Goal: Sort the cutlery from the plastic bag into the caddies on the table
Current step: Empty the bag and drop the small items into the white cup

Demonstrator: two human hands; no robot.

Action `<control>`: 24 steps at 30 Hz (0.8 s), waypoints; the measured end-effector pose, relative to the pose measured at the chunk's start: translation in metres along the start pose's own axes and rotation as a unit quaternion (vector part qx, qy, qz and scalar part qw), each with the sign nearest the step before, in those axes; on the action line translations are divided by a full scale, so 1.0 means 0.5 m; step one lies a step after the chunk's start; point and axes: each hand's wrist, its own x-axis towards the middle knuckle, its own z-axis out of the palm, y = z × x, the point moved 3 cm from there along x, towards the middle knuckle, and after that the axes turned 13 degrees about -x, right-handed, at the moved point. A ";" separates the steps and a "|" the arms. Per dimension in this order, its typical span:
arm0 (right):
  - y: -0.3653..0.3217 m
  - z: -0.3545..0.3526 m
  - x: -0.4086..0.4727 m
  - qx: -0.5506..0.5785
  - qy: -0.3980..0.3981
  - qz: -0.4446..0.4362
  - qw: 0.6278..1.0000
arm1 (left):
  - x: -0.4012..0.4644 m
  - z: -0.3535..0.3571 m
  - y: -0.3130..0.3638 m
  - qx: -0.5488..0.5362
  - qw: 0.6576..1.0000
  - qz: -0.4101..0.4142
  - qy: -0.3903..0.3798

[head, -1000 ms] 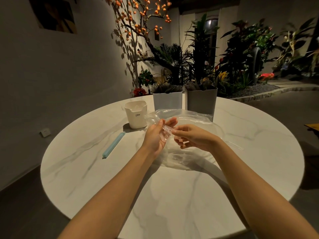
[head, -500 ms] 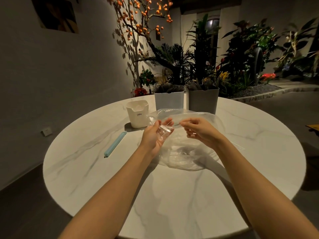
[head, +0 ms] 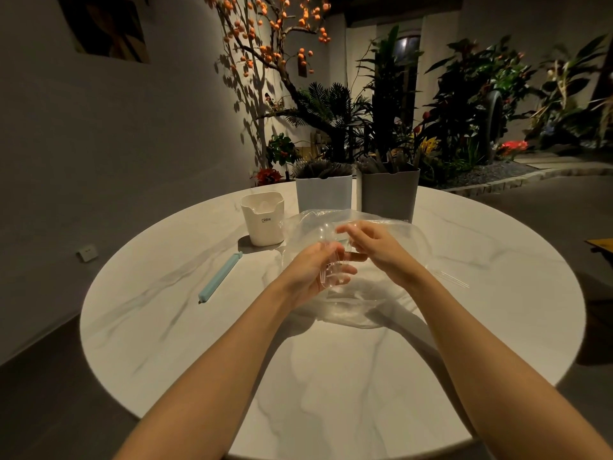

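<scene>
The surface (head: 331, 376) is white marble-look with grey veins running through it. The bag (head: 381, 303) is see-through clear plastic. There's a cream caddy (head: 262, 224) with small dark lettering, a pale blue-grey caddy (head: 323, 194) and a darker grey one (head: 388, 190). The clip stick (head: 219, 277) is light teal. Orange berries (head: 265, 24) on the branches behind, plus red flowers (head: 510, 147).

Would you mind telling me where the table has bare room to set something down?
Bare marble lies near the table edge between the forearms, and left of the blue clip. It is crowded behind the plastic bag, where the cream caddy, white caddy and grey caddy stand.
</scene>
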 end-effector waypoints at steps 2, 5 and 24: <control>-0.003 0.002 0.002 -0.042 0.013 -0.012 0.999 | 0.001 0.003 0.000 -0.001 1.000 0.003 0.002; 0.001 0.008 0.003 -0.048 -0.003 -0.019 0.999 | 0.001 0.000 -0.001 -0.011 1.000 0.004 -0.003; -0.006 0.002 0.002 0.000 -0.031 -0.054 0.998 | -0.014 0.001 -0.008 0.022 0.996 -0.072 -0.057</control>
